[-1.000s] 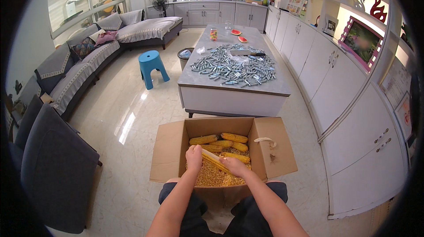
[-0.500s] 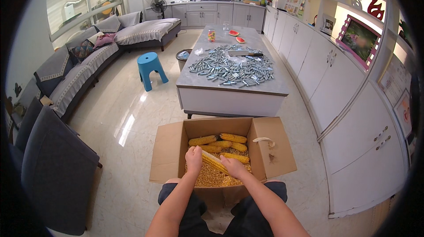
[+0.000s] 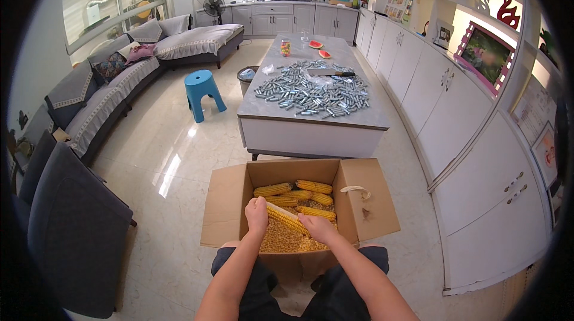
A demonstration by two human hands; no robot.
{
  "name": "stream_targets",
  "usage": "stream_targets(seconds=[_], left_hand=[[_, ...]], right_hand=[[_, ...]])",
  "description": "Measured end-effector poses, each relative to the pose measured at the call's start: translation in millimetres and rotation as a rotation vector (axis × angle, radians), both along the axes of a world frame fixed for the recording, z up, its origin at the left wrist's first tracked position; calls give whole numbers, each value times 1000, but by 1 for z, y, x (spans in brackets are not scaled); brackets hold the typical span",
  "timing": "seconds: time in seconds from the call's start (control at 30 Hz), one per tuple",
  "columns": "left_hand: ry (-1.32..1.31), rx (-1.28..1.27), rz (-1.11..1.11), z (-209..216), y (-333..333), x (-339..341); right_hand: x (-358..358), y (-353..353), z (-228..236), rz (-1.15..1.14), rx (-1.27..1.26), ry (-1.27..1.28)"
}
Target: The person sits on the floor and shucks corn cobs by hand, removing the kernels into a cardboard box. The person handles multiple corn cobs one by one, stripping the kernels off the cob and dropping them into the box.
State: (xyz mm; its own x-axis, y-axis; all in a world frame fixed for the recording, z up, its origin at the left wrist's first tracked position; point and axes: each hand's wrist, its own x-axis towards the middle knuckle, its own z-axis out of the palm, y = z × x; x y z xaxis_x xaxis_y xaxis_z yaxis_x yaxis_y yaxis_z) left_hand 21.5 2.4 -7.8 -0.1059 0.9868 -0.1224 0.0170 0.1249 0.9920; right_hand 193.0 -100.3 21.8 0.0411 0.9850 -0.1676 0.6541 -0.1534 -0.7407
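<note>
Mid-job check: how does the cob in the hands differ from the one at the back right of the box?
The held cob has a pale, bare strip along it, while the back-right cob shows yellow kernels along its visible side. The held cob is between the left hand and right hand; the back-right cob lies in the box, apart from both hands. Both are long and bear yellow kernels.

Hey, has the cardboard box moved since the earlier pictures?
No. Judged by the coffee table beyond it, the cardboard box stayed put; both just drift slightly left in the picture together.
</note>
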Motion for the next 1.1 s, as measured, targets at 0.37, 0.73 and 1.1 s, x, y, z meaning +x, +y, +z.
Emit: stream_targets(seconds=[0.37,0.73,1.1], left_hand=[[74,46,-16,6,-5,3],[-65,-3,-18,9,-8,5],[-111,-169,60,16,0,-6]], right_hand=[[-1,2,6,-32,-136,9],[15,17,-34,-109,-214,118],[10,-2,2,29,-35,76]])
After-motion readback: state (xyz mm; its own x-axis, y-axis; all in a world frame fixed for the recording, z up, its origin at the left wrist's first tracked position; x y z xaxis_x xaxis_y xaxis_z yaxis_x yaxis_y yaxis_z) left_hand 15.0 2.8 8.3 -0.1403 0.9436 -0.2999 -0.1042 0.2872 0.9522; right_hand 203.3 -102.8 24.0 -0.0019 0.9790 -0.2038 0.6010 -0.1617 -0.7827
